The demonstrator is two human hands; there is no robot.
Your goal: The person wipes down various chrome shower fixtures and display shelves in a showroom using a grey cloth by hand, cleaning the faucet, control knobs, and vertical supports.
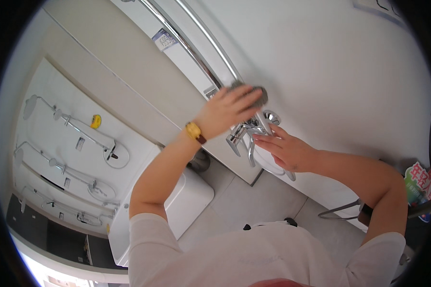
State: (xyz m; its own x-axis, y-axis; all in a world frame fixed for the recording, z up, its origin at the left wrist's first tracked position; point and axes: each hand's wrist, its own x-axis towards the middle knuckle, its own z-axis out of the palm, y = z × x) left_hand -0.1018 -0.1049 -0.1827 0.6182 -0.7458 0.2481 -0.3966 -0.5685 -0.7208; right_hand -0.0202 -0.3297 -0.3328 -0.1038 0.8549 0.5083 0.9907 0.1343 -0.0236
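A grey cloth (260, 97) is under the fingers of my left hand (228, 109), pressed around the silver shower hose (215, 39) just above a chrome shower mixer tap (251, 134). The hand is slightly blurred, and its palm side is hidden. My right hand (292, 150) is lower, beside the mixer, with its fingers on the hose where it passes in front of the tap. A round chrome wall fitting (272, 117) shows above those fingers. The chrome riser rail (186, 46) runs up beside the hose.
Price tags, one of them a card (164, 39), are on the wall panel. Several shower sets (82, 132) hang on the left wall above a white bathtub (192, 201). A dark round bin-like object (200, 161) is on the tiled floor (262, 201). A colourful printed sign (418, 183) stands at right.
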